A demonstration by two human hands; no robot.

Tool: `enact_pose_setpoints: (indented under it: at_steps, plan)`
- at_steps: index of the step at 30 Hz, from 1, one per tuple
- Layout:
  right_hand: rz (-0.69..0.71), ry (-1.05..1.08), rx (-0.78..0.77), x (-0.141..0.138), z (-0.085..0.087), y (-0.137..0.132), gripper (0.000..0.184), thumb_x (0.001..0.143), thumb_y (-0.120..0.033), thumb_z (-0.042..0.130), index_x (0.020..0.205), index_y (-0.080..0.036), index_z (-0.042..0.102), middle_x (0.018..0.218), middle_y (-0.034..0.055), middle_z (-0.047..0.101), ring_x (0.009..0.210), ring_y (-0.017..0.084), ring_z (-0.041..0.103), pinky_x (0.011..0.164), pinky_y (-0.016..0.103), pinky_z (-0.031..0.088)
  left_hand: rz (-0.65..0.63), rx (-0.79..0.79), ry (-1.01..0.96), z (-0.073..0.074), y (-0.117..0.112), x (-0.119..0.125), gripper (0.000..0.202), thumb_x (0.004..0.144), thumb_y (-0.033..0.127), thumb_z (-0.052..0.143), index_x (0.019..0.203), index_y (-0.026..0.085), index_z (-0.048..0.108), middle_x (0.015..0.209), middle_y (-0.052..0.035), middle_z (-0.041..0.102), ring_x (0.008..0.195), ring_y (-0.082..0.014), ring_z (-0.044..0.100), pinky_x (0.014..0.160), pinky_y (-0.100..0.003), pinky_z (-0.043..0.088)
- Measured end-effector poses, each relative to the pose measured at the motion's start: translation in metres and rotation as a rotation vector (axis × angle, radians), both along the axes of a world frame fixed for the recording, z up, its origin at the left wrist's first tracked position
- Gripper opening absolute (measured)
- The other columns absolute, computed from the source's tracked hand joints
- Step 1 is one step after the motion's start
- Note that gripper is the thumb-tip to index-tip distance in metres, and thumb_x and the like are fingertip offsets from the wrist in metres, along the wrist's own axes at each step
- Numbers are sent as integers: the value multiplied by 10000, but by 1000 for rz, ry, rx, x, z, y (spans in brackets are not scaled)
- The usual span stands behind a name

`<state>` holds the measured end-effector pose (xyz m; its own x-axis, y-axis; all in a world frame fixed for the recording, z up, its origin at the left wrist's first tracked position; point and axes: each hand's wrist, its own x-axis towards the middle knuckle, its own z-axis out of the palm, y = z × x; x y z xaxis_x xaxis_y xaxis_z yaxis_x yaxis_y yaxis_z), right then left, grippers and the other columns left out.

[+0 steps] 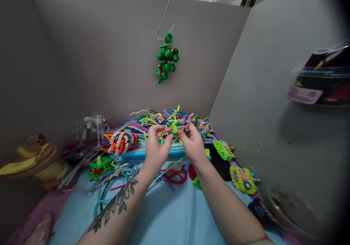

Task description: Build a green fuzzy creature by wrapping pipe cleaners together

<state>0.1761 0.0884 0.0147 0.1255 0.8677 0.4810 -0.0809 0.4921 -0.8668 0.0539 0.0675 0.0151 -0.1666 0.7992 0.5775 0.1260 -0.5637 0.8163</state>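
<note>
A green ornament (pixel 167 57) is hung before a grey panel (pixel 104 48); a labelled pouch (pixel 322 84) is seen at right.

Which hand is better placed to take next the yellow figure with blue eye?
Probably the right hand, nearer the yellow pipe-cleaner figure; but it and the left hand hold the green pipe-cleaner piece.

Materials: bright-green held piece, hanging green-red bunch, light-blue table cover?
Bright-green held piece: probably matte pipe cleaner; fuzzy-looking edges, blurred.
Hanging green-red bunch: likely matte yarn or fuzzy wire; soft, rounded lobes.
Light-blue table cover: possibly cloth, low sheen; faint creases.
</note>
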Motion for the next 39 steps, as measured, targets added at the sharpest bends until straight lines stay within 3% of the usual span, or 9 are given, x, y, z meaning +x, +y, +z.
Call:
enact_pose_setpoints:
  at_steps: [2, 10, 14, 18, 23, 28, 34, 39]
  plan:
    - [26, 13, -13, -3, 1, -1, 205, 749, -361, 679, 853, -218, 576, 1063, 41, 637, 696, 133, 566, 599, 258, 477, -8, -44, -77, 2, 0, 1, 296, 755, 177, 667, 941, 210, 439, 897, -30, 659, 908, -184, 678, 808, -328, 516]
    - [60, -74, 3, -6, -3, -2, 252, 775, -301, 640, 1015, -225, 617, 1149, 62, 625, 1046, 220, 571, 869, 340, 470, -64, -86, -237, 2, 4, 3, 253, 745, 157, 636, 868, 216, 422, 768, 32, 563, 726, -107, 594, 667, -224, 479]
    - [60, -72, 14, -5, -3, -1, 185, 743, -295, 682, 916, -238, 652, 1121, 53, 641, 1099, 238, 554, 899, 359, 473, -44, -58, -219, 3, 4, 0, 217, 767, 134, 592, 874, 217, 422, 751, 39, 520, 677, -95, 534, 618, -206, 436]
    - [58, -88, 52, -5, -1, -2, 96, 742, -301, 689, 783, -225, 646, 1122, 56, 636, 1127, 235, 546, 962, 380, 452, -44, -49, -161, 1, 6, 0, 213, 787, 136, 567, 926, 221, 430, 763, 33, 497, 695, -105, 517, 632, -215, 432]
    - [38, -129, 86, -6, -3, -1, 91, 777, -284, 655, 834, -213, 652, 1155, 78, 611, 1137, 235, 551, 992, 402, 446, -84, -32, -119, -2, 6, 1, 235, 821, 229, 580, 997, 224, 424, 829, 7, 519, 762, -130, 538, 678, -247, 452]
    - [57, -119, 82, -7, -7, 0, 258, 723, -242, 696, 973, -211, 642, 1170, 80, 575, 1068, 219, 600, 905, 354, 523, -59, -86, -82, -1, 3, 3, 392, 752, 245, 681, 1042, 213, 419, 932, -24, 541, 860, -158, 549, 770, -289, 447]
    - [-115, -195, 128, -6, -2, -5, 91, 734, -214, 644, 822, -195, 632, 1154, 93, 580, 1094, 244, 594, 891, 374, 533, -81, -47, -94, -1, 3, 1, 241, 799, 221, 620, 978, 213, 460, 877, -11, 554, 781, -137, 567, 723, -270, 457]
    - [-214, -302, 152, -6, 2, -8, 87, 756, -221, 613, 823, -194, 662, 1105, 95, 618, 1101, 252, 584, 931, 392, 499, -21, 2, -76, -1, 1, 2, 309, 764, 201, 665, 984, 222, 450, 870, 3, 555, 791, -135, 578, 693, -245, 443]
